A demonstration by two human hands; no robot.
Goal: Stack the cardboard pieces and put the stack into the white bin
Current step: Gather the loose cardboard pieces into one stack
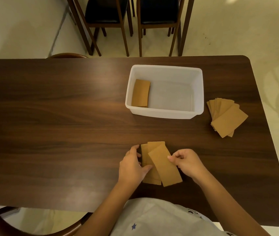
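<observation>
A few brown cardboard pieces (159, 163) lie fanned out on the dark wooden table near its front edge. My left hand (132, 165) rests against their left side, thumb on the lower pieces. My right hand (185, 162) pinches the right edge of the top, skewed piece. The white bin (165, 113) stands beyond them at centre right. A cardboard stack (140, 93) lies inside the bin against its left wall. Another loose fan of cardboard pieces (226, 116) sits on the table right of the bin.
The table (67, 125) is broad, with rounded corners. Two dark wooden chairs (104, 19) stand on the pale floor beyond the far edge. A curved chair back (16, 229) shows at the near left.
</observation>
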